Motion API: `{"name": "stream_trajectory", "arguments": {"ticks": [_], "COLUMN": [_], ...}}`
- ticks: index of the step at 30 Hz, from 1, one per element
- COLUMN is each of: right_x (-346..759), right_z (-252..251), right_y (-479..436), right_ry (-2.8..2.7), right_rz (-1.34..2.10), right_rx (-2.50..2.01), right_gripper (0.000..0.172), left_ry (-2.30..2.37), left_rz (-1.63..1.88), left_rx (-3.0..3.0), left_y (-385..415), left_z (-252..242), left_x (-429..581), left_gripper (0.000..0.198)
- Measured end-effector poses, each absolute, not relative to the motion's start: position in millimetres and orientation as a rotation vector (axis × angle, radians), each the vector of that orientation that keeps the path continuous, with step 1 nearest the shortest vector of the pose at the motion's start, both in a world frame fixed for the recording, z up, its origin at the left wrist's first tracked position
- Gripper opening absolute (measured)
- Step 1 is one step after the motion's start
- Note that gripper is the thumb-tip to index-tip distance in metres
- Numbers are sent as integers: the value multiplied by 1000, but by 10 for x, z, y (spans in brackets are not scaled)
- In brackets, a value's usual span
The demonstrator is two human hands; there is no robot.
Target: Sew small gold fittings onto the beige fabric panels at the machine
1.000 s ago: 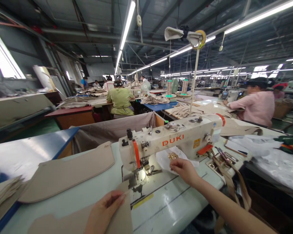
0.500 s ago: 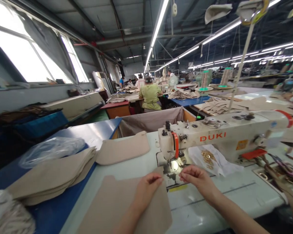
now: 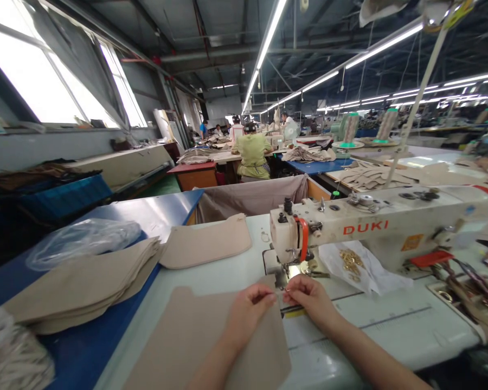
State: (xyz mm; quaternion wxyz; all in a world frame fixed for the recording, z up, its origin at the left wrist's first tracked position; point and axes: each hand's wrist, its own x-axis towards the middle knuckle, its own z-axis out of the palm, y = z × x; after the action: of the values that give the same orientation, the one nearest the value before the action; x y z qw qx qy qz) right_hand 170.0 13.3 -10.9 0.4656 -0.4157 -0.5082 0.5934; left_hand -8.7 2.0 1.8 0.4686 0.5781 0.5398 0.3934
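A beige fabric panel [image 3: 195, 336] lies on the pale machine table, its right edge close to the needle area. Over that panel rests my left hand [image 3: 250, 309], thumb and forefinger pinched; a short beige tab [image 3: 270, 280] sticks up just behind the fingertips, and what they hold is hidden. My right hand [image 3: 309, 298] is pinched too, on something tiny I cannot make out, with its fingertips a small gap from the left ones. Both hands are in front of the presser foot of the sewing machine [image 3: 309, 233]. Small gold metal pieces [image 3: 352, 264] sit on a white sheet [image 3: 376, 273] beneath the machine arm.
Another beige panel [image 3: 207, 241] lies behind, left of the machine head. A stack of beige panels [image 3: 81, 284] and a clear plastic bag [image 3: 85, 241] are on the blue table [image 3: 101, 336] at left. Scissors and straps [image 3: 472, 290] lie at right. A person in green [image 3: 252, 154] sits ahead.
My right hand has moved left, closer to my left hand, both still pinched. The camera view has shifted slightly, so the machine appears farther right.
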Motion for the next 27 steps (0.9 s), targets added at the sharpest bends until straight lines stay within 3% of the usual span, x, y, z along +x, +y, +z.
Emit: {"name": "stream_trajectory", "arguments": {"ticks": [14,27], "right_x": [1665,1695], "right_z": [-228,-227], "right_y": [87,38], "right_ry": [-1183,-1383], "right_rz": [1407,1304], "right_rx": [-945,-965], "right_gripper": [39,26], "left_ry": [1352,1341], "left_rz": [968,925], "left_rx": [1441,1491], "left_y": [23,35], "left_z": [12,27], "left_x": [-85,-98], "left_gripper": [18,18]}}
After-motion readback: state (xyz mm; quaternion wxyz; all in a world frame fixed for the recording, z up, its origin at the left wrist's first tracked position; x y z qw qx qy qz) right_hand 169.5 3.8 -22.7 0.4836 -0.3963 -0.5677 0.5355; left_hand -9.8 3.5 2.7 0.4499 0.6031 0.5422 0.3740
